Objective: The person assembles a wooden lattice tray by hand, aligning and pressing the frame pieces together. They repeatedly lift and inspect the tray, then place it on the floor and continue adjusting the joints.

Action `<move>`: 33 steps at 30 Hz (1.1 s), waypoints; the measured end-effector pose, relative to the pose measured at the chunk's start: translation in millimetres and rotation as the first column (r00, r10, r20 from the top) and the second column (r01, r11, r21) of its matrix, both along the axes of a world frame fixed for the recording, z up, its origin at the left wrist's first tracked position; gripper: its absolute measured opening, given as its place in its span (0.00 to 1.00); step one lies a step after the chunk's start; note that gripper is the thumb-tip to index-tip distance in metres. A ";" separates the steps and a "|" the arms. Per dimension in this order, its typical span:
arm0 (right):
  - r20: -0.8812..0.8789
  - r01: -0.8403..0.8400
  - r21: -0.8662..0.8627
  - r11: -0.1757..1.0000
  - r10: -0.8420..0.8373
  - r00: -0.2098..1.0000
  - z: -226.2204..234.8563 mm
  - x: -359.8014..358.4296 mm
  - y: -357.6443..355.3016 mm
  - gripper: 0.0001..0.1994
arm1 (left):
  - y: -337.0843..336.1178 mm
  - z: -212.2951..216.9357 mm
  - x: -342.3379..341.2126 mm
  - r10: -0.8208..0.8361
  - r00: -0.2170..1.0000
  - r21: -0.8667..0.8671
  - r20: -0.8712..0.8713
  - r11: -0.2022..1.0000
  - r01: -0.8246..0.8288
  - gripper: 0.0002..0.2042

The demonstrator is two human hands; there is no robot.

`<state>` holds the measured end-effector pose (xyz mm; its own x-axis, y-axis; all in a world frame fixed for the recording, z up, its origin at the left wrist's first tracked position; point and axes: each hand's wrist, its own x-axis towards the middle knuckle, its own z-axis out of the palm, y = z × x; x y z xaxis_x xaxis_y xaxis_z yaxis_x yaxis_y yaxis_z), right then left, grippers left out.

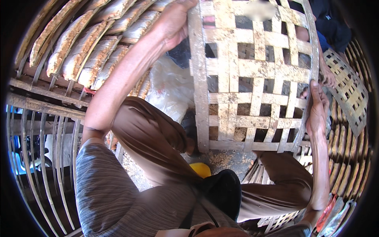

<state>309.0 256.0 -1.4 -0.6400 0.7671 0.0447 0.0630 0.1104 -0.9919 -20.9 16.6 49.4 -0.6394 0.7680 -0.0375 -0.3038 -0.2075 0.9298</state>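
Observation:
A woven bamboo rack (pixel 244 65) with flat pale slats and dark flecks is held up tilted in front of me. My left hand (pixel 175 19) is closed on its left edge near the top, its fingertips partly hidden. My right hand (pixel 318 104) grips the right edge lower down, thumb along the frame. Through the square gaps of the weave I see dark patches and bits of the floor. Beside my left arm are long whitish slabs (pixel 83 49) with crumbly brown edges, lying in overlapping rows on slats.
A co-worker's hand (pixel 327 77) at the right is by another woven bamboo rack (pixel 349 85). More slabs (pixel 343 146) line the right side. Clear plastic sheeting (pixel 167 91) lies beyond my left knee, and a yellow object (pixel 200 170) sits between my legs. A slatted railing (pixel 43 158) stands at the left.

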 end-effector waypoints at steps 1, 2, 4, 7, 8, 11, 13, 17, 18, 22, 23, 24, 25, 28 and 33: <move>-0.032 -0.008 0.015 1.000 0.008 0.999 -2.3 2.7 2.6 0.14 | 1.5 -2.2 0.3 -0.013 1.000 0.032 0.015 0.999 0.013 0.18; -0.048 0.013 0.033 0.999 -0.012 0.999 1.1 1.9 -0.9 0.14 | 0.4 -13.7 -3.0 0.014 0.983 0.054 -0.183 0.999 -0.004 0.22; -0.080 0.070 0.069 0.995 -0.064 0.995 11.1 2.2 -6.1 0.13 | -5.1 -17.8 -10.6 -0.080 0.964 -0.009 -0.254 0.997 0.081 0.22; -0.132 0.111 0.148 0.983 -0.092 0.987 17.2 5.2 -1.7 0.12 | -9.3 -9.5 -10.5 -0.187 0.933 -0.099 -0.307 0.981 0.164 0.22; -0.134 0.136 0.177 0.975 -0.113 0.984 20.7 6.3 -2.2 0.12 | -11.1 -9.5 -11.7 -0.239 0.911 -0.149 -0.335 0.969 0.199 0.24; -0.258 0.186 0.176 0.967 -0.137 0.956 33.8 2.1 -7.2 0.12 | -11.5 -14.9 -8.9 -0.405 0.852 -0.247 -0.332 0.909 0.336 0.24; -0.262 0.149 0.154 0.977 -0.105 0.959 28.4 16.0 12.4 0.12 | -9.0 -19.6 1.9 -0.492 0.796 -0.322 -0.352 0.863 0.391 0.22; -0.332 0.146 0.103 0.984 -0.104 0.937 29.0 21.0 19.2 0.12 | -3.2 -21.9 12.6 -0.501 0.806 -0.292 -0.316 0.859 0.420 0.28; -0.340 0.127 0.087 0.988 -0.090 0.936 28.8 22.6 20.9 0.12 | -1.7 -23.1 14.2 -0.468 0.815 -0.290 -0.341 0.877 0.383 0.25; -0.353 0.119 0.088 0.989 -0.081 0.932 28.5 22.5 17.9 0.10 | 3.7 -28.9 17.9 -0.413 0.837 -0.335 -0.359 0.894 0.297 0.20; -0.363 0.118 0.103 0.988 -0.073 0.929 28.4 22.4 17.7 0.11 | 4.4 -28.5 19.7 -0.408 0.836 -0.364 -0.367 0.890 0.274 0.19; -0.373 0.117 0.117 0.986 -0.065 0.926 28.4 22.0 17.1 0.11 | 5.4 -27.1 21.1 -0.402 0.835 -0.393 -0.374 0.885 0.250 0.19; -0.371 0.126 0.105 0.986 -0.078 0.925 29.3 19.5 11.8 0.12 | 4.4 -26.2 23.0 -0.395 0.837 -0.425 -0.379 0.878 0.222 0.19; -0.346 0.148 0.080 0.986 -0.111 0.932 37.3 15.2 -0.3 0.14 | 4.9 -30.4 21.0 -0.401 0.820 -0.470 -0.409 0.863 0.188 0.18; -0.313 0.170 0.073 0.983 -0.139 0.939 37.8 16.4 1.0 0.15 | 4.0 -26.0 28.2 -0.366 0.857 -0.439 -0.361 0.878 0.190 0.19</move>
<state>325.4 257.0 36.4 -0.4574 0.8376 0.2988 -0.2170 0.2207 -0.9509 7.3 20.6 23.4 -0.4202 0.8970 -0.1368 0.1447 0.2151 0.9658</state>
